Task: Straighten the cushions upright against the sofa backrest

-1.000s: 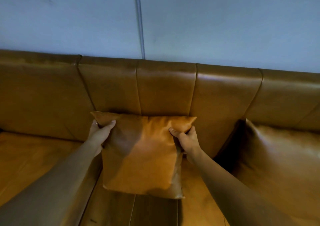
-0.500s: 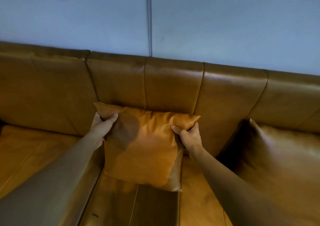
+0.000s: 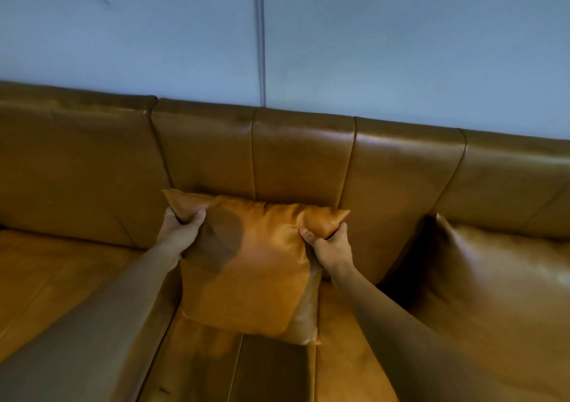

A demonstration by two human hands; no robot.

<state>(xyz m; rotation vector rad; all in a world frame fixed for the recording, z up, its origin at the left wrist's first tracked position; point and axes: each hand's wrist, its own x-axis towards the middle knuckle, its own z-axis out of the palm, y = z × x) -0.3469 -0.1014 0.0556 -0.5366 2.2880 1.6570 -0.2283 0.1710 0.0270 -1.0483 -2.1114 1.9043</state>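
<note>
Across frame centre, tan leather sofa backrest (image 3: 302, 154) under pale blue wall (image 3: 401, 46); left hand (image 3: 180, 235), right hand (image 3: 331, 245) clamp cushion (image 3: 256, 265) top corners; second cushion (image 3: 499, 278) lower right.

Left of cushion (image 3: 246, 265): open seat (image 3: 55, 278), free passage.
Behind: backrest (image 3: 302, 160) touches cushion top, blocks.
Right: second cushion (image 3: 493, 272) near, dark gap between.
Front: seat open.
</note>
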